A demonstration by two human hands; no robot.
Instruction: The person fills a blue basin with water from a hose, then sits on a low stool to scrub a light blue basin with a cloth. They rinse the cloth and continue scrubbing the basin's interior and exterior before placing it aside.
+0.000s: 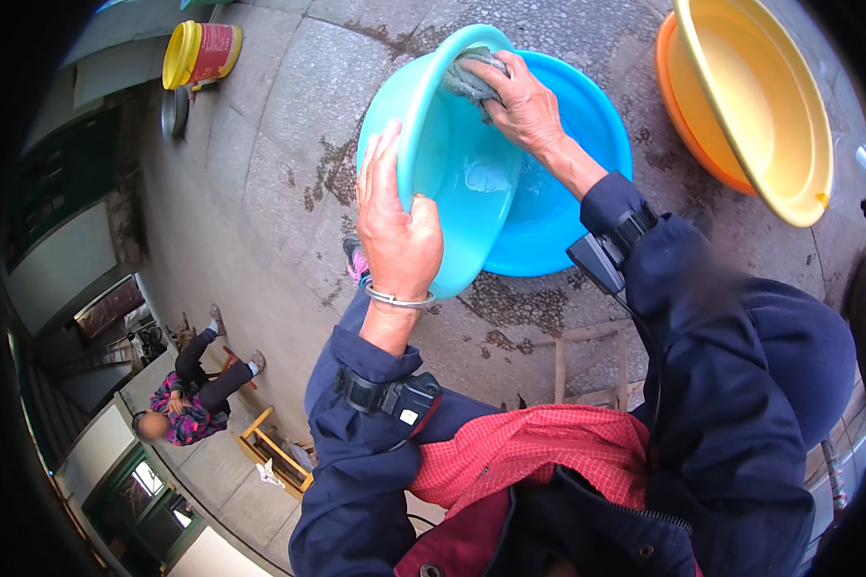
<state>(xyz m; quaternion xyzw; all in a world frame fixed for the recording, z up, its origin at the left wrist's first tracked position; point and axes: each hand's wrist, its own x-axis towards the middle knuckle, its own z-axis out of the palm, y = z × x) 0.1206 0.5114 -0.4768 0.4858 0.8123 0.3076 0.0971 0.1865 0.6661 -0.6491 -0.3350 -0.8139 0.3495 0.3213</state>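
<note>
Tilted on its side, a light turquoise plastic basin (456, 209) stands over a larger blue plastic basin (597, 122) that holds some water. My left hand (398, 223) grips the near left rim of the turquoise basin, its fingers over the outer wall and its thumb towards the inside. In my right hand (525, 108) is a wet grey-green cloth (474, 76), pressed against the inside of the same basin close to its upper rim. A little water glistens on the turquoise inner wall.
Yellow (765, 94) and orange (667, 94) basins stand at the upper right. A yellow bucket (200, 55) and a metal bowl (175, 113) are at the upper left. A person (195, 404) sits at the lower left, near a wooden stool (278, 458). The stone floor (289, 94) has wet patches.
</note>
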